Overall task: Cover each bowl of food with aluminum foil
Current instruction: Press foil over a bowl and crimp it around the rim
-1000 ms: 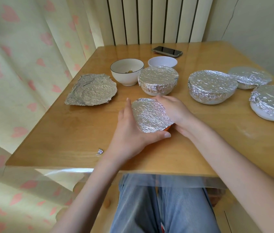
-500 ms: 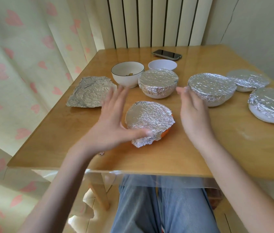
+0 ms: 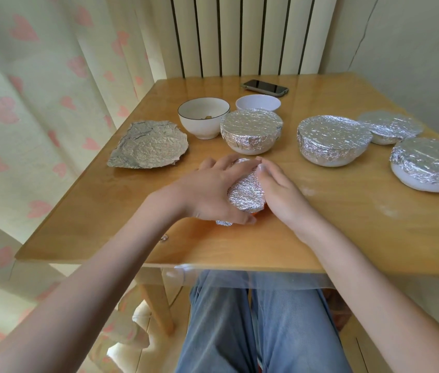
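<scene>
Both hands are cupping a small foil-covered bowl near the front middle of the wooden table. The left hand is curling round its left side, fingers wrapping over the far rim and thumb lying along the near side; the right hand is pressing against its right side with fingers curved to the foil. A sliver of orange is showing under the foil at the near edge, and a loose foil flap is sticking out below the left thumb.

Bare tabletop is lying between this bowl and the front edge, and more is lying to the right of the right wrist. A loose foil sheet is lying flat toward the left edge. Behind the hands, an uncovered white bowl with a dark rim is sitting just beside a foil-covered bowl, with a second plain white bowl behind that one. Three more covered bowls are sitting to the right: one mid-table, one farther back, and one running out of frame at the right side. A phone is lying near the far edge.

The hands are hiding most of the held bowl, so its contents cannot be made out. Something small and brownish is sitting in the dark-rimmed bowl, too small to identify. A tiny foil scrap is lying near the front edge.
</scene>
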Demonstrator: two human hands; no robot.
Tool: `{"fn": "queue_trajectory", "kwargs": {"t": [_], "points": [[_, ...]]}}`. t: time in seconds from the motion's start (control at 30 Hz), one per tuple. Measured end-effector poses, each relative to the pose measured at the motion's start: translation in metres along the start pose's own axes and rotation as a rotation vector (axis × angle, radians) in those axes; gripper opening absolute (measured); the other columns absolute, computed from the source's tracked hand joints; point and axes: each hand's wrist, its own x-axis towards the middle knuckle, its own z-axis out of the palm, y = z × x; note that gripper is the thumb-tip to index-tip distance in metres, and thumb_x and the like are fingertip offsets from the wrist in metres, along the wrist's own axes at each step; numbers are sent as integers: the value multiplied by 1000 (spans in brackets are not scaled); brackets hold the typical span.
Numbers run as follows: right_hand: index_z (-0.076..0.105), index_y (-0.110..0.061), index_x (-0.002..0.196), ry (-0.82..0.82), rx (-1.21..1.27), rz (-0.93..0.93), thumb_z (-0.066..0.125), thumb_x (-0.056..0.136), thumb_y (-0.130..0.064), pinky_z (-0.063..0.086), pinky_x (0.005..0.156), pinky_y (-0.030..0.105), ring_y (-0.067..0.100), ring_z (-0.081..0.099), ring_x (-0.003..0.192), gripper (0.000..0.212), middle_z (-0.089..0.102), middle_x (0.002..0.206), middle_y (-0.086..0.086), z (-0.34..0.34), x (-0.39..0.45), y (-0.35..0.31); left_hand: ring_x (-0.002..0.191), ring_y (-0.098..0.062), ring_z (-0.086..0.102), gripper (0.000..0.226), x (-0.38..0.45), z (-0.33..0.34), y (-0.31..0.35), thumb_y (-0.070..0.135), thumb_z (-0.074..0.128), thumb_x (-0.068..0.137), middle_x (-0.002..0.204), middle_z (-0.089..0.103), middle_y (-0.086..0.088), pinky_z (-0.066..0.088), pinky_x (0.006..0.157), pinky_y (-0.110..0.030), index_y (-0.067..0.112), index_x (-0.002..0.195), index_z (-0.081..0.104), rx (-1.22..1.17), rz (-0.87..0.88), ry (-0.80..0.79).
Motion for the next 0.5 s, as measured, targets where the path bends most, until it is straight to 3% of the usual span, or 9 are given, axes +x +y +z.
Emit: {"fn": "queue_trajectory", "kwargs": {"t": [0.03, 0.07, 0.1, 0.13, 0.23, 0.33, 0.4, 0.5], "points": [[38, -23, 141, -30, 5, -3, 32, 104, -30, 27, 70, -3, -3, 44, 109, 38, 47, 128, -12, -2, 3, -1, 135, -27, 24, 110, -1, 1, 4, 75, 63, 59, 156, 16, 10, 31, 111, -44, 50, 149, 7, -10, -43, 16], [42, -23, 137, -65, 2, -9, 31, 104, -29, 38, 73, 2, -2, 46, 112, 36, 51, 130, -10, -3, 6, -2, 136, -31, 23, 107, -3, 3, 9, 71, 67, 64, 157, 17, 6, 31, 110, -44, 48, 150, 7, -7, -89, 37], [45, -24, 135, -108, -1, -10, 31, 104, -29, 36, 86, 5, -2, 46, 115, 34, 52, 132, -9, -6, 10, -4, 137, -34, 23, 105, -4, 4, 14, 69, 68, 69, 157, 17, 2, 30, 110, -45, 46, 151, 8, 10, -134, 60], [45, -26, 133, -160, -4, -4, 31, 103, -32, 36, 76, -4, -3, 44, 119, 34, 50, 134, -11, -7, 14, -5, 137, -36, 23, 102, -5, 6, 19, 68, 67, 72, 157, 17, 0, 29, 108, -45, 44, 151, 7, 30, -172, 82], [42, -26, 140, -245, -22, 16, 26, 101, -43, 33, 71, -8, -7, 36, 122, 45, 42, 137, -17, -11, 23, -1, 137, -37, 22, 102, -5, 9, 27, 68, 65, 73, 156, 17, -2, 29, 105, -44, 42, 153, 6, 20, -232, 118], [45, -21, 139, -184, 22, -25, 21, 101, -43, 31, 73, -8, -5, 32, 123, 50, 40, 145, -9, -8, 23, 4, 137, -37, 21, 102, -7, 9, 28, 67, 67, 73, 156, 18, -2, 29, 105, -44, 42, 152, 8, -9, -258, 129], [49, -19, 137, -137, 49, -27, 21, 102, -44, 28, 88, -1, -3, 33, 124, 51, 41, 146, -4, -7, 25, 3, 136, -37, 21, 101, -7, 9, 29, 66, 68, 72, 154, 20, -3, 29, 105, -43, 42, 152, 11, -32, -273, 137], [63, -39, 114, -200, 1, 34, 21, 97, -59, 30, 109, 26, 15, 45, 129, 50, 51, 140, 2, -12, 33, -2, 132, -38, 27, 98, -3, 12, 37, 64, 70, 70, 147, 29, -4, 34, 100, -43, 37, 150, 19, -55, -345, 180]]}}
